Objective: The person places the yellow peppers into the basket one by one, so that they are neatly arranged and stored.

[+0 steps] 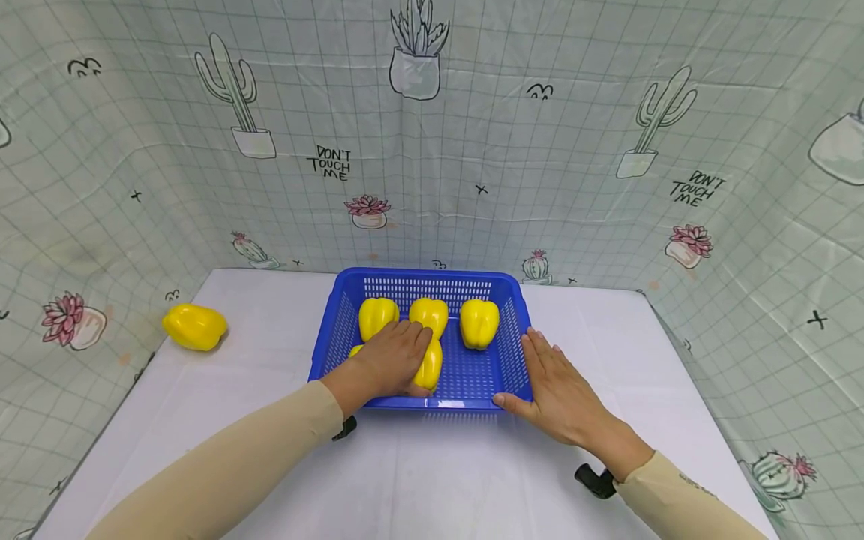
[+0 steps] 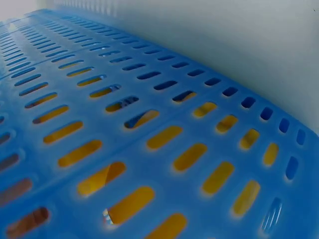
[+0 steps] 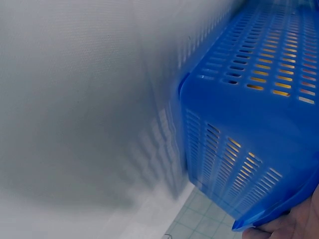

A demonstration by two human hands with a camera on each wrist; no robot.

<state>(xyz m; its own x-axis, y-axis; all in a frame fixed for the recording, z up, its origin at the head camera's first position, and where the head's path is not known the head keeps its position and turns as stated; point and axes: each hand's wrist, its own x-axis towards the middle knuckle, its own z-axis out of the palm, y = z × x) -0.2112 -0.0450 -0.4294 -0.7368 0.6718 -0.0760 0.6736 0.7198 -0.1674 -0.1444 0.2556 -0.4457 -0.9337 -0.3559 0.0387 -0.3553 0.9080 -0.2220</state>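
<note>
A blue plastic basket (image 1: 418, 403) with slotted walls stands on the white table, several yellow bell peppers inside it. My left hand (image 1: 394, 358) reaches over the front rim and grips a bell pepper (image 1: 430, 366), fingers over its top and thumb low at its front. Left of that hand, another bell pepper (image 1: 355, 349) is mostly hidden. Three more peppers line the back, one of them a pepper (image 1: 479, 324) at the right. My right hand (image 1: 563, 394) rests at the basket's front right corner, fingers straight along the right wall and thumb on the front rim.
One yellow bell pepper (image 1: 196, 327) lies outside the basket, near the table's left edge. A patterned cloth (image 1: 472, 150) with cactus drawings hangs behind and at both sides of the table (image 1: 432, 480). In the left wrist view, yellow shows through the slots of the basket wall (image 2: 164, 114).
</note>
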